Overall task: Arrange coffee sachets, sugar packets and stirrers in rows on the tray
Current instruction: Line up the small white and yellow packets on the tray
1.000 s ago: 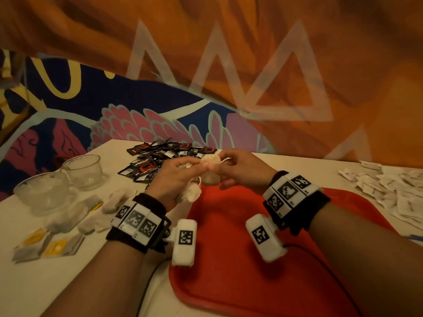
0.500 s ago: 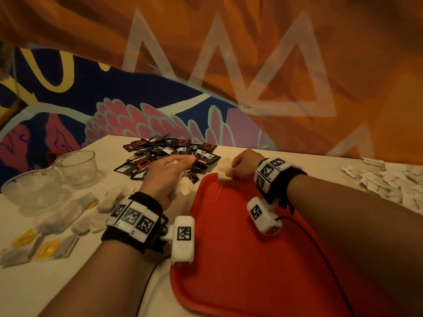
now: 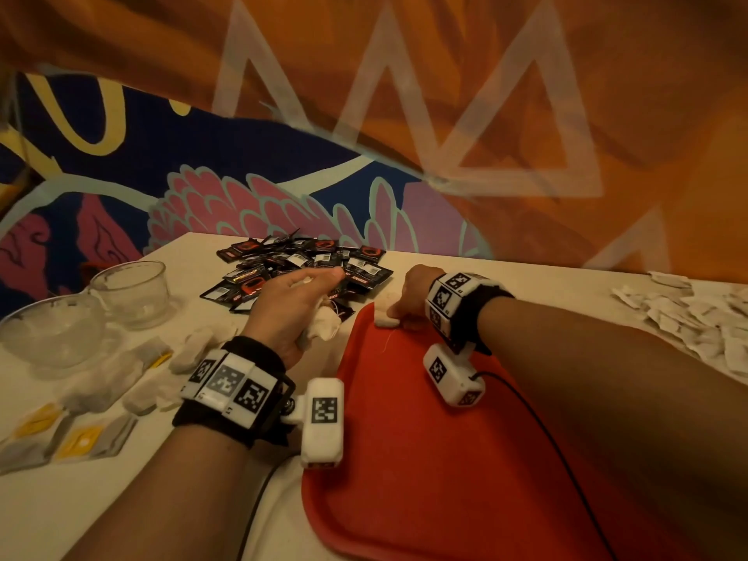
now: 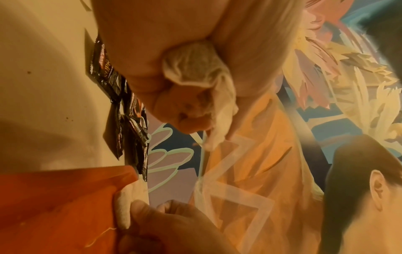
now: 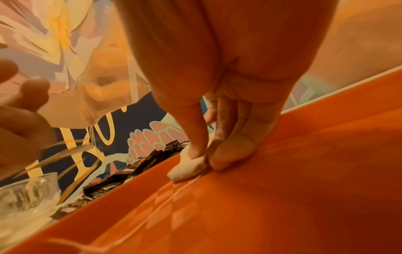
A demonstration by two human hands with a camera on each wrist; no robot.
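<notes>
1. Head view: a small white pouch (image 3: 386,321) is being pinched at the 11 o'clock corner of the red tray (image 3: 445,459) by the right hand (image 3: 409,297), whose fingers are being kept curled down on it. A crumpled bunch of white pouches (image 3: 324,327) is being gripped in the left hand (image 3: 291,305), which is being held over the counter (image 3: 81,500) just beside the tray's 9 o'clock edge. A heap of black coffee sachets (image 3: 299,265) is lying at 12 o'clock from that hand, white sugar packets (image 3: 696,317) are being seen at 3 o'clock of the tray, and two glass bowls (image 3: 129,285) with more loose pouches are being seen at 9 o'clock.

2. Left wrist view: the bunch of pouches (image 4: 195,68) is being clamped between the curled fingers and the palm of the left hand (image 4: 169,72); the right hand (image 4: 165,228) is being seen holding the single pouch (image 4: 123,208) at the tray's (image 4: 54,206) rim.

3. Right wrist view: the single pouch (image 5: 188,169) is being squeezed between the thumb and fingertips (image 5: 230,154) of the right hand (image 5: 217,106), and it is touching the tray (image 5: 282,197) floor close to the rim, with the sachets (image 5: 121,175) lying beyond.
</notes>
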